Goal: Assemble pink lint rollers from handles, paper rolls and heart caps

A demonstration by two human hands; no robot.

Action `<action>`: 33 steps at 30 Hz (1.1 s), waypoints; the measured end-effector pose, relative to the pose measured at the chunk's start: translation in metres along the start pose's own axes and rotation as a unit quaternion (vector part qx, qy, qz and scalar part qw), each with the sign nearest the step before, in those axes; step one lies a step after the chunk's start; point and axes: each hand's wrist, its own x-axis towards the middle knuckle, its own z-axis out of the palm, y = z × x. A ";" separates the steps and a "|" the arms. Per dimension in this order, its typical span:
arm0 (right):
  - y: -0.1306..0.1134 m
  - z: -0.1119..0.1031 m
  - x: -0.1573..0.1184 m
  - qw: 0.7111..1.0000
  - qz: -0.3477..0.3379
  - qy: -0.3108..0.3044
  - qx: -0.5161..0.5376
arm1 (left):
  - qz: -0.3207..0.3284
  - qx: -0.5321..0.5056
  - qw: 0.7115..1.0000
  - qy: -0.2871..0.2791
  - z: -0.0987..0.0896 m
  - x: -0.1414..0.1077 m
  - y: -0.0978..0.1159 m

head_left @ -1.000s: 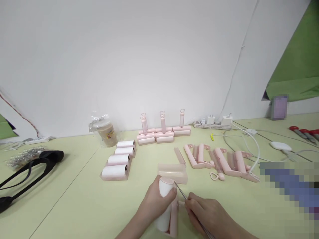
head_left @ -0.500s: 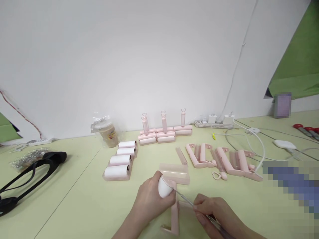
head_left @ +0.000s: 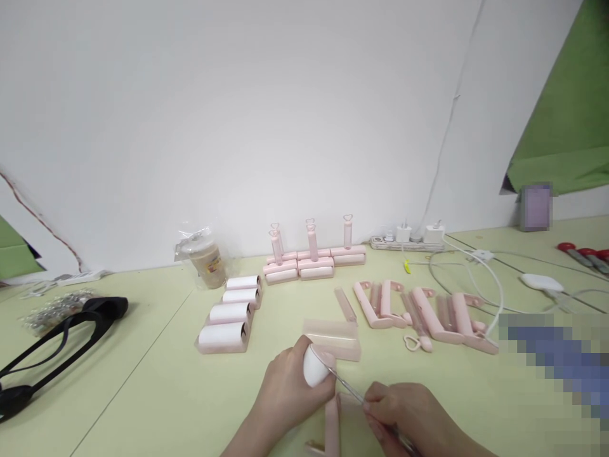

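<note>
My left hand (head_left: 290,387) is closed around a white lint roll (head_left: 314,368), its pinkish end turned to the right. In my right hand (head_left: 404,409) is a slim metal pick-like tool (head_left: 349,387); its tip meets the end of the roll near its rim. Part of the roll is hidden by my left fingers. Below my hands lies a pink lint roller frame (head_left: 332,425), partly covered. Just beyond the roll rests a translucent pink cover (head_left: 333,339).
Several white rolls in pink covers (head_left: 223,336) lie at left. Assembled lint rollers (head_left: 314,266) stand by the wall. Loose pink frames (head_left: 432,317) lie at right, near cables and a power strip (head_left: 404,244). A bagged cup (head_left: 209,266) and a black strap-like item (head_left: 90,324) are leftward.
The view has shifted slightly, so things sit a little lower. The tool's tip has moved slightly along the roll's end; both hands keep their holds.
</note>
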 end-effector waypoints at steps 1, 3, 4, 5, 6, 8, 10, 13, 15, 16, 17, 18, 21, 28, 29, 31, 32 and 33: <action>0.002 0.003 0.000 1.000 0.000 0.007 -0.013 | 0.009 0.000 1.000 0.000 -0.002 0.003 0.002; 0.006 0.008 0.002 0.999 0.022 0.038 -0.028 | 0.024 0.017 1.000 0.001 -0.008 0.012 0.007; 0.009 0.011 0.003 0.997 0.042 0.055 -0.031 | 0.027 0.034 0.999 0.002 -0.011 0.017 0.010; 0.011 0.013 0.004 0.995 0.065 0.066 -0.031 | 0.027 0.056 0.998 0.003 -0.013 0.022 0.013; 0.014 0.015 0.005 0.993 0.085 0.074 -0.029 | 0.024 0.078 0.997 0.000 -0.015 0.027 0.015; 0.021 0.015 0.006 0.992 0.101 0.069 -0.015 | 0.028 0.112 0.993 -0.011 -0.016 0.035 0.016; 0.027 0.012 0.006 0.994 0.101 0.050 0.007 | 0.035 0.137 0.990 -0.025 -0.015 0.041 0.014; 0.035 -0.002 0.006 0.990 0.128 0.013 0.065 | 0.025 0.159 0.987 -0.030 -0.014 0.043 0.005; 0.036 -0.013 0.009 0.976 0.175 -0.005 0.132 | 0.006 0.163 0.986 -0.025 -0.019 0.042 -0.001; 0.034 -0.019 0.012 0.968 0.186 -0.018 0.169 | -0.001 0.162 0.987 -0.019 -0.024 0.042 -0.003; 0.032 -0.023 0.016 0.961 0.187 -0.036 0.198 | -0.006 0.156 0.988 -0.010 -0.030 0.041 -0.005; 0.028 -0.025 0.021 0.959 0.178 -0.057 0.214 | -0.009 0.144 0.990 0.004 -0.037 0.040 -0.006; 0.011 -0.015 0.041 0.969 0.109 -0.140 0.172 | -0.036 0.061 0.993 0.096 -0.061 0.036 -0.007; -0.041 0.058 0.082 0.960 -0.047 -0.260 0.098 | -0.071 -0.089 0.954 0.279 -0.093 0.010 -0.007; -0.044 0.065 0.083 0.956 -0.055 -0.271 0.095 | -0.063 -0.106 0.951 0.284 -0.094 0.005 -0.007; -0.046 0.071 0.081 0.955 -0.066 -0.275 0.092 | -0.043 -0.142 0.948 0.280 -0.093 -0.003 -0.006; -0.046 0.071 0.080 0.956 -0.067 -0.272 0.092 | -0.034 -0.157 0.949 0.271 -0.092 -0.006 -0.006; -0.044 0.071 0.078 0.957 -0.064 -0.266 0.092 | -0.026 -0.170 0.951 0.259 -0.091 -0.008 -0.005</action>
